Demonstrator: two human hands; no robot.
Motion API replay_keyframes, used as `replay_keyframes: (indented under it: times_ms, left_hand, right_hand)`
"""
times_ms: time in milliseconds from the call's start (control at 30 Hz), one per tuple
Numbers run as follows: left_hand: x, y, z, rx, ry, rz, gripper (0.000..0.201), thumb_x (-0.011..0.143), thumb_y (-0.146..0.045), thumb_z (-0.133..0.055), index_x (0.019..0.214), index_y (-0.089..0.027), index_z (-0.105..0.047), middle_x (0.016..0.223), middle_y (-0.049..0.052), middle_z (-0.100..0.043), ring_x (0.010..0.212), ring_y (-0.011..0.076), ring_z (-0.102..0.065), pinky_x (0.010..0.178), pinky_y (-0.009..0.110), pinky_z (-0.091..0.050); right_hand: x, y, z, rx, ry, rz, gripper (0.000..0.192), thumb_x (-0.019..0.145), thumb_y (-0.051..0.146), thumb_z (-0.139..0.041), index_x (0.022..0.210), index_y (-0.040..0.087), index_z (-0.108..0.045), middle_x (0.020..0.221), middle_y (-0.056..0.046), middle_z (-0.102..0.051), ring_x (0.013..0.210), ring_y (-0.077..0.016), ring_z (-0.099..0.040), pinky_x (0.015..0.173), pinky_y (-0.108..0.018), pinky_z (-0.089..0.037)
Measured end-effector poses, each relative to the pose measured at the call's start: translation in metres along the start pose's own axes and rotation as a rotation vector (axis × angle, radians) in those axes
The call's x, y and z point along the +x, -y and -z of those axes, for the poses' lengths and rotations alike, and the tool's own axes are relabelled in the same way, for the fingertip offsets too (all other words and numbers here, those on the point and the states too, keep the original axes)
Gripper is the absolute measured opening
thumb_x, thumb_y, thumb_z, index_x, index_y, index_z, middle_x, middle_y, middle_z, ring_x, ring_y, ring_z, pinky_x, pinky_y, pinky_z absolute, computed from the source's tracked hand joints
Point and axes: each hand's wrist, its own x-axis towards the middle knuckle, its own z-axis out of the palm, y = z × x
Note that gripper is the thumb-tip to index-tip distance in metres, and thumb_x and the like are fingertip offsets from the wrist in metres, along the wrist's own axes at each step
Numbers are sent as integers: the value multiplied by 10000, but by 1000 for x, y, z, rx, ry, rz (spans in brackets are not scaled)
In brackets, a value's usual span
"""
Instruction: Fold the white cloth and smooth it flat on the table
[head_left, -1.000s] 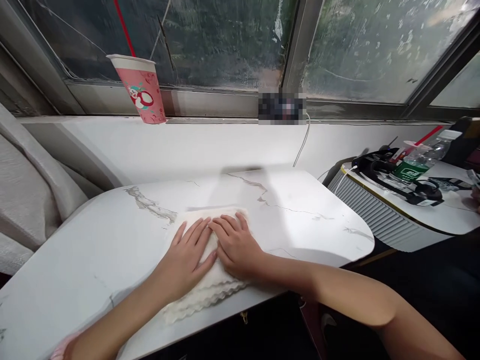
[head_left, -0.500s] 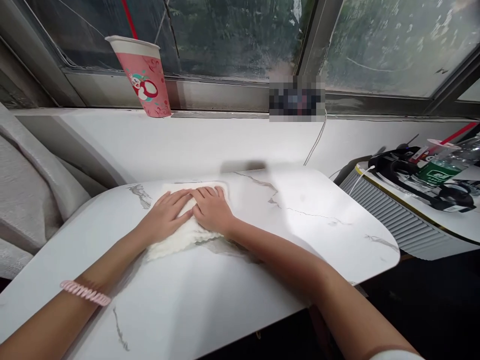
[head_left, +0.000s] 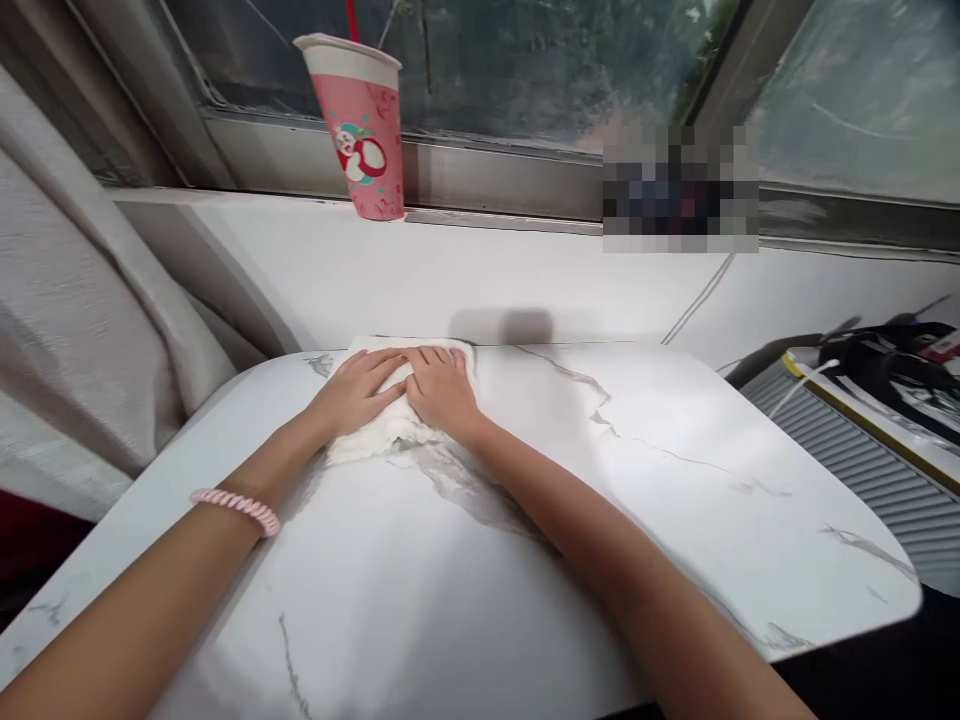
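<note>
Cloth (head_left: 390, 430), white and folded, lies at the far edge of the marble table (head_left: 637, 520), centre-left of the frame. Nearest the camera, bare tabletop spreads wide toward the lower right. A pink coil band (head_left: 236, 508) rings the left wrist. Left hand (head_left: 356, 392) and right hand (head_left: 442, 392) press flat on the cloth, fingers extended, gripping nothing. Beyond, at upper centre-left, a pink cup (head_left: 364, 130) stands on the sill

A cloth (head_left: 397, 425) lies on the table (head_left: 615, 500) at its far edge, against the wall under the window. The left hand (head_left: 356, 392) and right hand (head_left: 442, 390) rest flat on it, side by side (fingertips touching). A cup (head_left: 360, 125) stands on the sill behind, slightly left. A second table (head_left: 862, 420) sits to the right.
</note>
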Motion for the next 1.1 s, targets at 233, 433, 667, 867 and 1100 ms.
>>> replay_keyframes:
  times_ms: [233, 433, 667, 867, 1100]
  left_hand:
    - [-14, -3, 4, 34, -12, 40, 542, 969, -455, -290, 1401, -202, -496, 1498, 86, -491, 1388, 249, -420, 1210, 483, -223]
    - [-35, -18, 8, 61, 39, 37, 526, 980, -421, -303, 1426, -190, -461, 1523, 98, -461, 1427, 233, -377, 1218, 480, -200]
    - [-115, -63, 18, 144, 84, 4, 527, 1015, -412, -283, 1466, -168, -402, 1567, 120, -396, 1473, 256, -302, 1230, 500, -167]
    - [-211, -107, 36, 227, 46, 2, 551, 1037, -400, -305, 1540, -181, -259, 1568, 128, -385, 1486, 265, -276, 1231, 504, -185]
    - [-238, -70, 51, 186, 52, 66, 602, 1029, -450, -318, 1575, -251, -159, 1557, 107, -398, 1427, 276, -373, 1215, 512, -221]
  right_hand:
    - [-3, 11, -6, -61, -11, 81, 412, 960, 158, -370, 1352, 140, -498, 1297, -150, -603, 1246, -290, -486, 1150, -520, -237]
    - [-31, 26, -2, -19, -32, 70, 411, 961, 157, -367, 1340, 131, -524, 1298, -166, -607, 1271, -310, -471, 1151, -556, -235]
    - [-100, 59, 16, 19, 24, 158, 484, 937, 193, -402, 1403, 99, -496, 1406, -187, -536, 1344, -354, -409, 1185, -649, -115]
    - [-159, 101, 33, 91, 123, 372, 533, 956, 254, -404, 1451, 63, -450, 1430, -196, -509, 1371, -359, -380, 1205, -638, -140]
    - [-141, 139, 18, 124, 191, 397, 567, 963, 281, -434, 1473, 35, -418, 1464, -216, -481, 1378, -356, -387, 1200, -600, -203]
